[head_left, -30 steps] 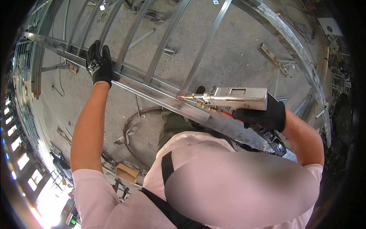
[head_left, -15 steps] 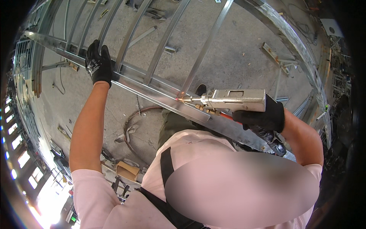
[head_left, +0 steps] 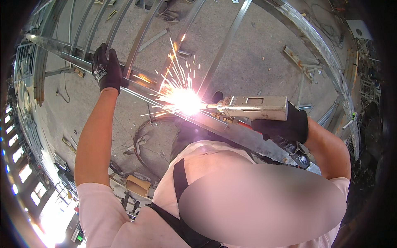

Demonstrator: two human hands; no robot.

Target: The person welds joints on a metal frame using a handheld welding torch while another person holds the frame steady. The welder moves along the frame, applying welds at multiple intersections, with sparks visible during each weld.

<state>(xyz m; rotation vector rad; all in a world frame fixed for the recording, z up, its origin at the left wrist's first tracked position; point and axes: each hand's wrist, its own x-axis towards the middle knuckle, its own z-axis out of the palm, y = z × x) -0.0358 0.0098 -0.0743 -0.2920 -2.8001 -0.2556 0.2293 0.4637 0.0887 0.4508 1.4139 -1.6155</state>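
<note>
My right hand [head_left: 289,126], in a black glove, is closed round a boxy silver handheld welding gun [head_left: 258,108]. The gun lies level and its nozzle points left at a long metal rail [head_left: 138,95]. A glaring white-pink flash with sparks [head_left: 186,101] covers the nozzle tip and the joint there. Farther left along that rail, my left hand [head_left: 106,70], also in a black glove, grips the metal frame, fingers over its far side. A thin crossbar [head_left: 225,45] slants away from the rail near the flash. Beneath the gun runs a red hose [head_left: 245,125].
A curved metal beam [head_left: 320,45] arcs along the right. Metal offcuts [head_left: 295,58] and a flat strip [head_left: 154,40] lie on the concrete floor. A hose [head_left: 135,142] coils at lower left, near an open cardboard box [head_left: 138,185].
The small glow at the nozzle tip has become a large bright flash, with sparks flying up and to the left. Both hands and the welding gun have stayed almost in place.
</note>
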